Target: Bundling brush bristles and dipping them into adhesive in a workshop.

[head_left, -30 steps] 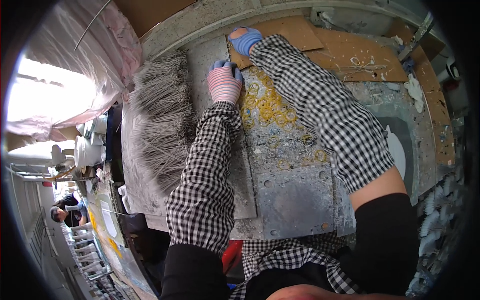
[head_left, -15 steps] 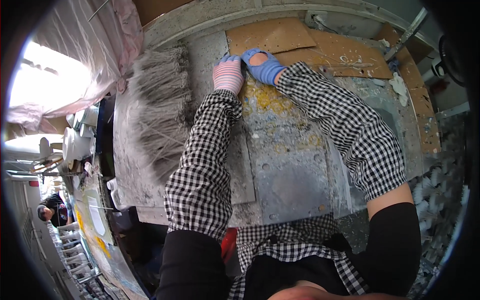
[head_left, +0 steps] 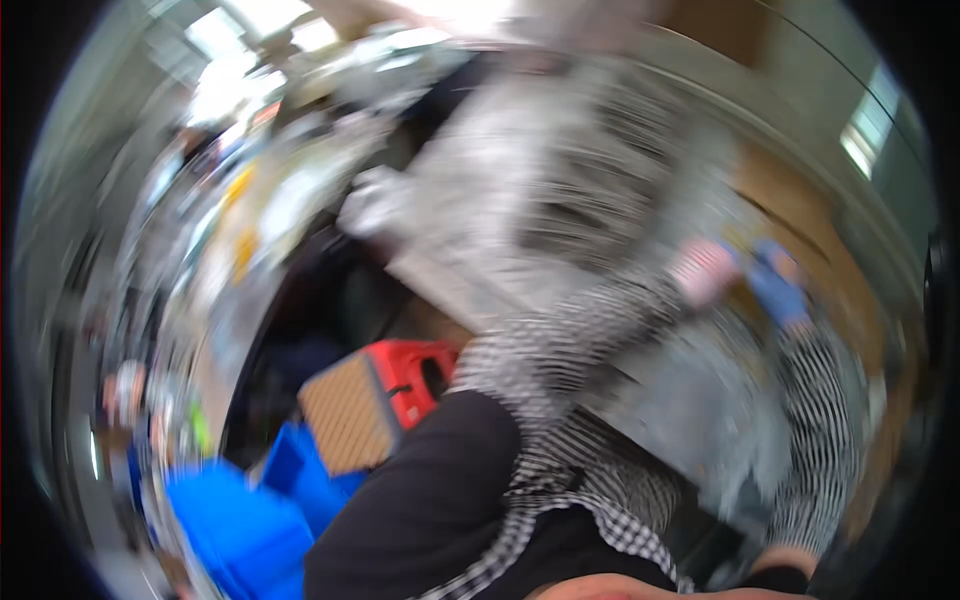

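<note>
- Worktop [head_left: 640,400]: grey slab running diagonally, heavily motion-blurred; surface detail unreadable.
- Pale streaked mass [head_left: 590,190] on the worktop's far side: could be a bundle of fibres or strips, cannot tell which.
- Blue bins [head_left: 240,530] on the floor at lower left, a red stool [head_left: 415,385] with a tan woven panel [head_left: 345,425] beside it, all well apart from the hands.
- Brown board [head_left: 800,230] behind the hands, partly cut off by the dark rim.
- Both forearms in checked sleeves reach across the worktop toward its far end.
- Left hand [head_left: 705,270]: pink-and-white striped glove, resting on or just above the worktop. Cannot tell whether it grips anything.
- Right hand [head_left: 780,290]: blue glove, just beside the left. Grip also unreadable.
- The 2 hands sit close together, near the brown board's edge.
- Progress: judging by this, work on the slab is mid-way at best; no finished result visible and nothing clearly held.
- Hidden: fingers, any tool, the slab's surface state.
</note>
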Tool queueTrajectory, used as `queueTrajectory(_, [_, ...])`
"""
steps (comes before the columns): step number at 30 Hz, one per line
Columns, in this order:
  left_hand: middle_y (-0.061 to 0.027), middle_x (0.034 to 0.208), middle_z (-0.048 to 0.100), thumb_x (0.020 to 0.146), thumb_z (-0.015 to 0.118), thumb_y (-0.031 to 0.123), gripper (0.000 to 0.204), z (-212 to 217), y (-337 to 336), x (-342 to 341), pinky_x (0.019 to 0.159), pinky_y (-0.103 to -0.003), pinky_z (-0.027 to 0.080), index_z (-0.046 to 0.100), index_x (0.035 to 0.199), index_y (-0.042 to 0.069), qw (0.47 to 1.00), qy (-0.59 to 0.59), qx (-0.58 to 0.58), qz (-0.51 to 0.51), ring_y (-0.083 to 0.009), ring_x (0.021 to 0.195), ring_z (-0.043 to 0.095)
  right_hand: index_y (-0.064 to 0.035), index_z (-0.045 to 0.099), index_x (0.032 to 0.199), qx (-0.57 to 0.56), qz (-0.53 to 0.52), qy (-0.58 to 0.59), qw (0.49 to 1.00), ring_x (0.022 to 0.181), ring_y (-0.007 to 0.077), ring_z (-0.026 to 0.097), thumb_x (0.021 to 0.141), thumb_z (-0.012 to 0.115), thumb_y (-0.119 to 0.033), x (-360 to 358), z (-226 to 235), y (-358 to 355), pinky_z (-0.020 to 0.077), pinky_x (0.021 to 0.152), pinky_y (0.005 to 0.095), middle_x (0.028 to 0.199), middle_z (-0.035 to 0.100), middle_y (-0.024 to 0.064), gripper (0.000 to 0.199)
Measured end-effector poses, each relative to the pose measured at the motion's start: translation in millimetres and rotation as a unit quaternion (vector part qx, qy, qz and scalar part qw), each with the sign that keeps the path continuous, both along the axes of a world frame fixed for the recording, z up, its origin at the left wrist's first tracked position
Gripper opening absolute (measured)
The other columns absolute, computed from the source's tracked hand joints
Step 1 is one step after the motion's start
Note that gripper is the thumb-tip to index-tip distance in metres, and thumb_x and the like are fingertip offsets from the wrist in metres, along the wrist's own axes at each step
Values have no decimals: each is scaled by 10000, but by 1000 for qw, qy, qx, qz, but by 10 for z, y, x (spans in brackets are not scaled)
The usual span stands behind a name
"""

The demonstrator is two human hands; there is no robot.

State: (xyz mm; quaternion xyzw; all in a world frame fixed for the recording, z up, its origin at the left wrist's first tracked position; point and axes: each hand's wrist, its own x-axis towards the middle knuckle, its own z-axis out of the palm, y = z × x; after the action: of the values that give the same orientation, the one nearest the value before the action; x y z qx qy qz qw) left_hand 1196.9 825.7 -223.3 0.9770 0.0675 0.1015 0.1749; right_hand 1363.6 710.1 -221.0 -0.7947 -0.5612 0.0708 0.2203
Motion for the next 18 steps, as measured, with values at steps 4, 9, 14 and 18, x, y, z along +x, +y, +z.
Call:
queueTrajectory(4, [-133, 997, 651, 736, 697, 101, 179, -300, 134, -138, 829, -414, 551, 717, 909, 55, 992, -113, -1, 58, -327, 932, 651, 4, 629, 1099, 40, 51, -82, 995, 1019, 357, 633, 862, 590, -79, 594, -404, 638, 495, 915, 408, 1075, 664, 199, 254])
queueTrajectory(9, [-121, 1018, 665, 724, 732, 131, 201, -17, 154, -310, 828, -395, 560, 738, 912, 57, 991, -106, 29, 70, -315, 956, 662, -44, 635, 1223, -58, 16, -234, 970, 1136, 366, 597, 849, 554, -58, 602, -475, 929, 465, 1007, 419, 1216, 631, 198, 383])
queueTrajectory(14, [-177, 839, 680, 741, 655, 73, 124, 7, 186, -327, 738, -441, 569, 726, 839, 45, 985, -145, 19, 90, -337, 838, 694, -35, 680, 1026, -18, 53, -249, 967, 1018, 386, 634, 913, 493, -104, 486, -449, 884, 509, 891, 455, 1057, 667, 224, 230])
queueTrajectory(18, [-191, 951, 648, 739, 687, 82, 205, -65, 302, -291, 773, -483, 550, 705, 943, 73, 991, -61, 11, 122, -377, 887, 652, -36, 697, 944, -14, 68, -146, 987, 856, 420, 670, 841, 569, -147, 234, -365, 864, 533, 747, 488, 926, 692, 227, 198])
